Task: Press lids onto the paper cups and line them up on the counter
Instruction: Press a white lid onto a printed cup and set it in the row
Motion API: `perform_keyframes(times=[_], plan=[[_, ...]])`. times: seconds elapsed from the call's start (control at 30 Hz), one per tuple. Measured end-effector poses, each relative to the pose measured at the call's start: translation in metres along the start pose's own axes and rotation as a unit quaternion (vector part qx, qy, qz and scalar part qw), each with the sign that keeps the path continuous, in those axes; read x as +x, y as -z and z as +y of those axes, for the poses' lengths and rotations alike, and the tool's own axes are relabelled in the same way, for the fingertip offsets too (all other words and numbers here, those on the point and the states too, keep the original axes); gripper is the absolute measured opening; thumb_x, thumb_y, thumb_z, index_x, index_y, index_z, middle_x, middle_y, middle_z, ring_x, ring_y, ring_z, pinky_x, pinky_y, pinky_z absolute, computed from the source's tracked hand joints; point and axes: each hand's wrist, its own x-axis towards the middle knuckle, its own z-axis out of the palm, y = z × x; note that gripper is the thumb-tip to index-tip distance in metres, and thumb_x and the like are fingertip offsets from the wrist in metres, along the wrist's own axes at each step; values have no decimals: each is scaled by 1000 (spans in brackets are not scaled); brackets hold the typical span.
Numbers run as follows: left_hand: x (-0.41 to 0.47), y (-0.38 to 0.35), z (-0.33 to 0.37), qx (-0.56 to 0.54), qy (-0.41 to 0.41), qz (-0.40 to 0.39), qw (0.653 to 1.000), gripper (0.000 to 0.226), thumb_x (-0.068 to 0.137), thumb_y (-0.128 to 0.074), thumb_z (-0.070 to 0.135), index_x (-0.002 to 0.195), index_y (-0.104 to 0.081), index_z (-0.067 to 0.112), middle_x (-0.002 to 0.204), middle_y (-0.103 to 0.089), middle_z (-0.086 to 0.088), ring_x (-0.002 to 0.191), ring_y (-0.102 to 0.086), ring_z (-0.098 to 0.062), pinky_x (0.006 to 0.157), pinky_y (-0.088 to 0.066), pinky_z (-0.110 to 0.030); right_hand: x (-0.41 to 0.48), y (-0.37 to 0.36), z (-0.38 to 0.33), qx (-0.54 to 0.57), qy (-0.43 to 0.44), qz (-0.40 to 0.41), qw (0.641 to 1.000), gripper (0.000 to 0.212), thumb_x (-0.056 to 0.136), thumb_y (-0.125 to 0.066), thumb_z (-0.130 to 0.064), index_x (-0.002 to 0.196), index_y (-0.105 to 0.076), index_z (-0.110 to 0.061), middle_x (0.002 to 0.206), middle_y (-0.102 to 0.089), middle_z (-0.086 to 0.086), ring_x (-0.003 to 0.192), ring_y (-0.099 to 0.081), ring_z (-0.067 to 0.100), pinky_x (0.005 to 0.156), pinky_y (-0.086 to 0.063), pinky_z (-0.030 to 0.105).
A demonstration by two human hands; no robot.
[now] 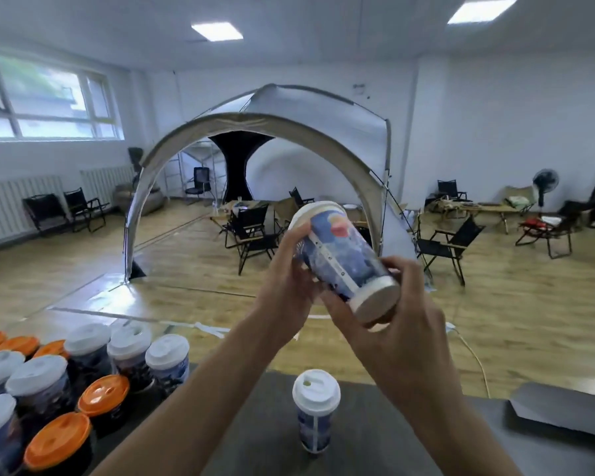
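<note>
- Cups (pixel 40 389) crowd the lower left of the frame, upright and packed against each other right up to the left edge. Some wear white lids (pixel 167 350), others orange lids (pixel 103 395). Their contents are hidden.
- Counter (pixel 392 441), dark, fills the bottom of the frame. The open stretch right of the crowd is crossed by the left forearm.
- Lone cup (pixel 315 424) stands upright at lower centre under a white lid, apart from the crowd.
- Left hand (pixel 289 273) grips the lidded end of the held cup (pixel 340 255), which is tilted in mid-frame well above the counter, lid to the upper left.
- Right hand (pixel 402 324) curls round its base end.
- Grey sheet (pixel 564 407) lies at the lower right, near the counter's far edge.
- Tent (pixel 261 132) and chairs (pixel 450 245) stand behind on the wood floor (pixel 66 262).
</note>
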Motion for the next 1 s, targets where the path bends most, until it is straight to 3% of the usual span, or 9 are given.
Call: perform_keyframes(times=[0.17,0.3,0.4,0.47,0.6,0.67,0.77,0.9,1.0], plan=[[21,-26,27,-12,-10,-4,1000,71,80,-74,42,138,-59,3,137,-62,-24,117,-62,-39,89,-56,-41,38,13,-10,-48,102,108,988,71,70,-91,-35,126,-55,-10,117,-56,3,94,-49,0,80,-37,-3],[25,-33,36,-6,-43,-27,999,62,90,-70,36,139,-56,0,107,-72,-16,82,-71,-20,60,-59,-30,53,21,-17,6,86,102,991,73,71,-88,-44,128,-49,-20,114,-58,-10,92,-58,0,77,-41,-2],[23,-42,45,-28,-56,-54,997,66,95,-59,45,143,-52,1,131,-64,-21,109,-67,-32,87,-59,-44,64,30,-22,29,38,97,994,53,77,-69,-69,112,-45,-37,89,-70,-10,68,-67,-2,57,-43,3],[23,-48,53,-36,-61,-71,995,62,93,-60,41,139,-57,1,132,-64,-21,117,-64,-34,106,-47,-50,67,33,-27,63,10,85,994,50,81,-58,-71,108,-50,-30,72,-71,-6,56,-67,2,47,-42,8],[32,-58,61,-16,-72,-105,992,39,101,-52,38,112,-76,10,115,-73,-16,104,-72,-27,92,-58,-40,69,34,-36,206,-83,7,975,49,85,-62,-62,107,-62,-18,69,-72,3,52,-67,15,44,-47,18],[32,-63,64,10,-85,-87,993,54,93,-64,50,126,-68,7,127,-68,-20,116,-68,-36,99,-56,-48,69,38,-41,256,-109,-22,960,49,80,-61,-59,106,-63,-18,72,-72,9,55,-68,20,46,-50,21],[34,-67,64,18,-70,-68,995,85,76,-78,61,136,-60,3,131,-65,-24,121,-63,-43,106,-50,-55,65,40,-50,332,-167,-99,923,62,78,-75,-62,112,-62,-12,71,-71,19,57,-67,32,49,-57,34],[33,-69,68,-11,-38,-135,990,50,88,-69,38,124,-68,3,121,-69,-21,113,-65,-38,108,-46,-52,64,43,-63,517,-239,-154,808,55,79,-68,-55,95,-69,-2,59,-58,23,42,-55,30,39,-48,32],[36,-69,71,37,-54,-114,991,75,77,-81,46,137,-57,7,132,-65,-22,123,-63,-40,113,-42,-59,65,50,-64,570,-263,-188,756,66,79,-52,-62,95,-69,0,62,-56,22,43,-53,29,40,-48,31]])
